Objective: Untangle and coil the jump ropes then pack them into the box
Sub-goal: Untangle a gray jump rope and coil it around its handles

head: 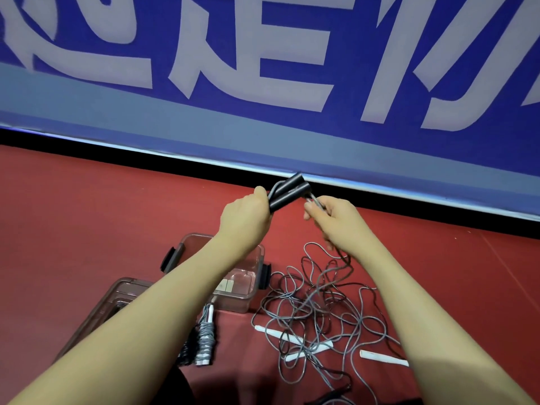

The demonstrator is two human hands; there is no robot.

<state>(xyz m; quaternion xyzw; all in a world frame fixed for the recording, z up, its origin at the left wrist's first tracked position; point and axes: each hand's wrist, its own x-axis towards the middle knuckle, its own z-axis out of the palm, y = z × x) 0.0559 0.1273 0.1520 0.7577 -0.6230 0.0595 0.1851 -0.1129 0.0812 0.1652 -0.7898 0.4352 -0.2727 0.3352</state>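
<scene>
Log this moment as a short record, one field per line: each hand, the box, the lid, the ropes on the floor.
left hand: grips two black handles held together
right hand: pinches the grey cord near the handles
box: clear, open, on the red floor
lid: beside the box
coiled ropes: wound bundles before the box
loose ropes: tangled, with white handles

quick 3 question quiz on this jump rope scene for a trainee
1. True or false: the left hand holds two black handles together.
2. What does the right hand pinch?
3. Where do the white handles lie: A in the box, B on the red floor, C on the lid?

Key: 1 true. 2 the grey rope by the black handles. 3 B, among the loose rope tangle.
</scene>
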